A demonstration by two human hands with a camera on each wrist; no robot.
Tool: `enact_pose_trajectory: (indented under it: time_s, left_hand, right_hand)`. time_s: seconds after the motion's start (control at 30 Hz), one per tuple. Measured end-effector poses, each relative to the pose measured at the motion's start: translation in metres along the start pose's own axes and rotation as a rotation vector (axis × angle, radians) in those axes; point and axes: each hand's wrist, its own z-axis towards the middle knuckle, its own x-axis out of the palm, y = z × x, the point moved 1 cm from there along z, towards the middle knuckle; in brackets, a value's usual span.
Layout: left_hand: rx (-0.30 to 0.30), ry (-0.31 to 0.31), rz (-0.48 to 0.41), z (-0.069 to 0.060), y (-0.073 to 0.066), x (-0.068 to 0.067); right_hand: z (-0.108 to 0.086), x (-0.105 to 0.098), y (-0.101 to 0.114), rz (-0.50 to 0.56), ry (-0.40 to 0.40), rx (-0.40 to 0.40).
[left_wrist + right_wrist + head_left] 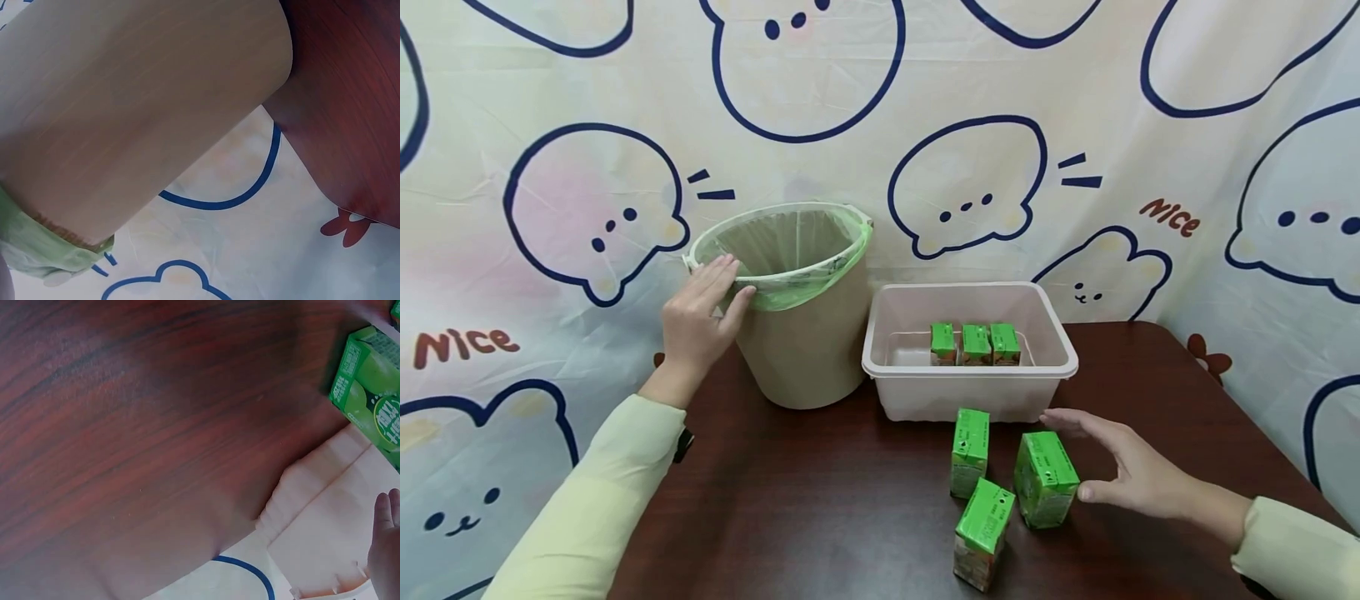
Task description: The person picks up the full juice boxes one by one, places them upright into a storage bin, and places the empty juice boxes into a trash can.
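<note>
In the head view my left hand (703, 312) rests on the near left rim of a beige trash bin (805, 358), its fingers fairly straight over the green liner bag (805, 287). The left wrist view shows the bin's side (144, 112) close up. My right hand (1131, 467) is beside a green juice carton (1047, 479), thumb near one side and fingers stretched past its far side, not curled round it. Two more juice cartons stand to its left, one farther back (970, 454) and one nearer (983, 533). Green apples are printed on a carton (375, 387) in the right wrist view.
Behind the cartons stands a pale plastic tub (970, 392), with three small green cartons (976, 344) inside. It is right next to the trash bin. All rest on a dark wooden table (790, 500) against a printed cloth backdrop (820, 167).
</note>
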Motion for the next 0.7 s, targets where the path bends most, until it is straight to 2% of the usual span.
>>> enact_pose_trajectory:
  time_s: [0.13,0.23,0.43,0.7]
  left_hand:
    - [-0.02,-0.051,-0.018,0.001,-0.001,0.002]
    - [-0.022,-0.066,-0.018,0.001,-0.002,0.002]
    - [-0.013,-0.065,-0.003,0.0,-0.001,0.003]
    - [-0.01,-0.056,0.015,-0.001,0.001,0.003]
  right_hand:
    - [0.0,0.004,-0.001,-0.023,0.022,0.023]
    - [0.0,0.008,-0.002,-0.057,0.03,0.052]
    - [0.001,0.013,0.0,-0.095,0.015,0.095]
    - [0.003,0.016,-0.001,-0.089,-0.026,0.074]
